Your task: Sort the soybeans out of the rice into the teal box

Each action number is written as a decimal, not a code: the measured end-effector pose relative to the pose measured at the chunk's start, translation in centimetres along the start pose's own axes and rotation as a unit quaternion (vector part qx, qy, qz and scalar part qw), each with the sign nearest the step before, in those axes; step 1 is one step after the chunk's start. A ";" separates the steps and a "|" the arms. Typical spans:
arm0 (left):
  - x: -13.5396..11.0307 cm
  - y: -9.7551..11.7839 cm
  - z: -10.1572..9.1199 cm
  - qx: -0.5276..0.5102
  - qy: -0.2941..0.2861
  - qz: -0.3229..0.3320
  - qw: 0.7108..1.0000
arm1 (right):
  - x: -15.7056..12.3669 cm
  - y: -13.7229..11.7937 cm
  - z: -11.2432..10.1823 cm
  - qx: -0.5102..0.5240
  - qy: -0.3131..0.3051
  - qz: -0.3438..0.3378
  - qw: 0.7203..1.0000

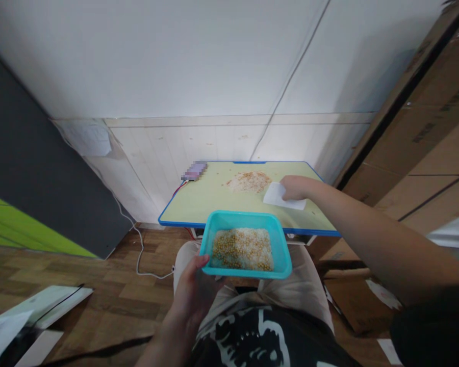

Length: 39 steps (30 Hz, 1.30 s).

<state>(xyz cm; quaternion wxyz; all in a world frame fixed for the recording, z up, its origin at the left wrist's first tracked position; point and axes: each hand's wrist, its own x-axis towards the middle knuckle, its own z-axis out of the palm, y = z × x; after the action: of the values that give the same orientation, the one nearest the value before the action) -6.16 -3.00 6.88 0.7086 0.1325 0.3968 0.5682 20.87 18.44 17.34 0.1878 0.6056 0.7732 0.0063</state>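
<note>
My left hand [199,285] is closed on the near left corner of a turquoise plastic tray [284,250], with the thumb over its rim. The tray hangs over my lap at the table's near edge. Inside it lies a mix of yellow beans and white grains [243,248] that look like rice. On the table, my right hand [295,187] grips a flat white card [274,194], tilted against the tabletop. Just left of the card spreads a pile of pale grains with reddish-brown bits [249,181].
The small yellow table [191,206] has a blue edge and stands against a white wall. A pixelated purple object [195,171] with a red cable sits at its far left corner. Cardboard boxes [416,137] rise at the right. A white cable [139,250] runs along the floor.
</note>
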 end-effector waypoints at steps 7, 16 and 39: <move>0.0 -2.2 -1.5 -0.029 -0.005 -0.048 0.998 | -0.4 -0.4 0.2 0.011 0.006 0.007 1.000; 0.5 -4.8 -3.3 -0.066 0.012 -0.082 0.994 | 0.7 1.9 -1.1 -0.014 0.023 -0.022 0.999; 0.8 -5.5 -4.1 -0.072 0.042 -0.104 0.991 | 8.9 0.3 -2.9 -0.046 0.056 -0.118 0.990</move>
<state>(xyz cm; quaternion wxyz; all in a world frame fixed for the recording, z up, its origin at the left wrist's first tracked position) -5.20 -5.12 0.41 0.7542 0.0156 0.3957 0.5237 18.58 27.51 17.65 0.1719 0.4999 0.8472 0.0537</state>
